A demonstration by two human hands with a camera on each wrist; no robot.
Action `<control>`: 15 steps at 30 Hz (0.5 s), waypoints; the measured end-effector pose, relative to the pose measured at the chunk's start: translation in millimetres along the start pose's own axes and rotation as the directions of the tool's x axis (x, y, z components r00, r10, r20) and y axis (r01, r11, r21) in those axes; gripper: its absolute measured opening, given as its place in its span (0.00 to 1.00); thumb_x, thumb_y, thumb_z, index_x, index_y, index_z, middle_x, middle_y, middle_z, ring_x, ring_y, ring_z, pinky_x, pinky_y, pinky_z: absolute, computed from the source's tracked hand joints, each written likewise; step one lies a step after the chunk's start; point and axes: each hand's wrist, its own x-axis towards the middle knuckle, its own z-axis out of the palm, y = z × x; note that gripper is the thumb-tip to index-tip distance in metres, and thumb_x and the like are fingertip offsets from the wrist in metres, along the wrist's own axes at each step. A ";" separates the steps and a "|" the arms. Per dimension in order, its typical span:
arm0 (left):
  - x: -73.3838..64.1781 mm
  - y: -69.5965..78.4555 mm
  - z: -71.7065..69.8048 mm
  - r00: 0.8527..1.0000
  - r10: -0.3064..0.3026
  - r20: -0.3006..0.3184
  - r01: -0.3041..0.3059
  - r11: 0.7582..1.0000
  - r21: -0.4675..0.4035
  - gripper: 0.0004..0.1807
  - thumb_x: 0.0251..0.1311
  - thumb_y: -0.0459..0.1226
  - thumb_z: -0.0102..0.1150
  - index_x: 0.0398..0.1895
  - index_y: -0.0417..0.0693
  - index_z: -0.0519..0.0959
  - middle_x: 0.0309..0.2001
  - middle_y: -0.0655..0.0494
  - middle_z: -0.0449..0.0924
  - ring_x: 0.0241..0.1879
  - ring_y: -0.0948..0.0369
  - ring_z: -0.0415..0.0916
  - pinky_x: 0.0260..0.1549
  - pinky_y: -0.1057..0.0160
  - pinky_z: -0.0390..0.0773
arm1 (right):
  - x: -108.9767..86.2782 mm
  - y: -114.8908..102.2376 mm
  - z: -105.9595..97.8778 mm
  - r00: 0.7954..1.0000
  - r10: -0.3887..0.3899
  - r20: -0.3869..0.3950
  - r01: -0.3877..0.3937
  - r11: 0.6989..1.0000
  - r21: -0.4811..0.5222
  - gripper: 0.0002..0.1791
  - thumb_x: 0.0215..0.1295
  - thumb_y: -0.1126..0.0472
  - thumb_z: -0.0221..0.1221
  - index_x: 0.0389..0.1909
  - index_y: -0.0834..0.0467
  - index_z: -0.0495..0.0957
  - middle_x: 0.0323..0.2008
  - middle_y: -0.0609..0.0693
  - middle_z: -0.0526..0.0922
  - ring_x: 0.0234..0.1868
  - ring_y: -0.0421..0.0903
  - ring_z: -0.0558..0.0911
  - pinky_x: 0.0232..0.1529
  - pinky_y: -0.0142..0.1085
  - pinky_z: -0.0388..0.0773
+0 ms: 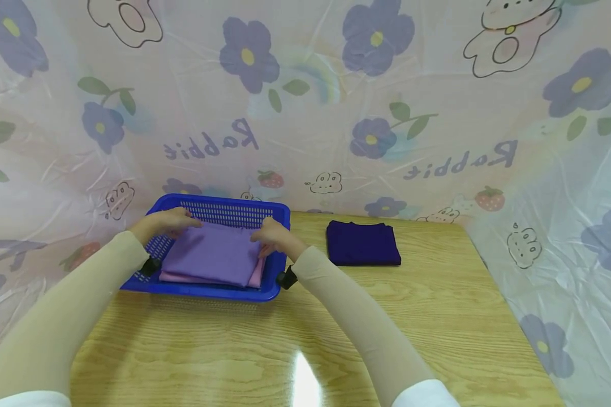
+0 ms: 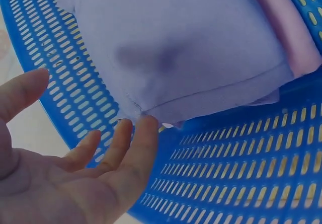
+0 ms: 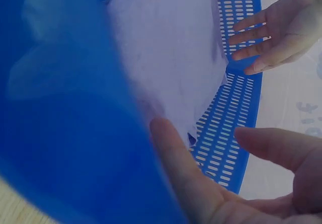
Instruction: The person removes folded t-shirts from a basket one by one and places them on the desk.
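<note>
A folded lavender cloth (image 1: 211, 251) lies in a blue plastic basket (image 1: 198, 291), on top of a folded pink cloth (image 1: 256, 277). My left hand (image 1: 172, 221) is at the lavender cloth's far left corner. Its fingers (image 2: 144, 143) are loosely extended against that corner in the left wrist view, with the thumb apart. At the far right corner is my right hand (image 1: 276, 236). In the right wrist view one finger (image 3: 173, 153) touches the lavender cloth's edge, while the thumb stands away from it. The basket's wall covers part of that view.
A folded dark navy cloth (image 1: 364, 244) lies on the wooden table (image 1: 412, 316) to the right of the basket. A printed curtain (image 1: 305, 113) with flowers and rabbits hangs behind the table and along its sides.
</note>
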 end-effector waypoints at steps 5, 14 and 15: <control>3.0 -6.6 -2.1 0.999 -0.042 0.019 0.042 0.999 -0.016 0.46 0.75 0.43 0.46 0.70 0.16 0.33 0.72 0.20 0.39 0.69 0.29 0.51 0.64 0.41 0.66 | 0.8 -0.9 3.6 0.999 0.026 0.021 -0.026 1.000 -0.009 0.36 0.67 0.71 0.58 0.72 0.70 0.52 0.55 0.75 0.70 0.47 0.73 0.80 0.45 0.53 0.83; 6.2 -17.7 -4.3 0.995 -0.092 0.033 0.095 0.992 -0.083 0.47 0.75 0.42 0.46 0.69 0.17 0.26 0.70 0.19 0.35 0.67 0.27 0.51 0.65 0.40 0.64 | 4.3 -6.0 7.0 0.995 0.083 0.053 -0.082 0.996 -0.025 0.37 0.69 0.71 0.57 0.74 0.69 0.49 0.59 0.79 0.68 0.49 0.73 0.79 0.46 0.54 0.83; 6.1 -18.2 -4.5 0.995 -0.096 0.031 0.098 0.992 -0.083 0.47 0.74 0.41 0.46 0.69 0.17 0.26 0.69 0.18 0.36 0.67 0.27 0.51 0.65 0.40 0.64 | 4.7 -6.7 7.0 0.995 0.087 0.052 -0.086 0.996 -0.022 0.37 0.69 0.71 0.57 0.74 0.69 0.49 0.59 0.79 0.68 0.49 0.74 0.79 0.46 0.54 0.83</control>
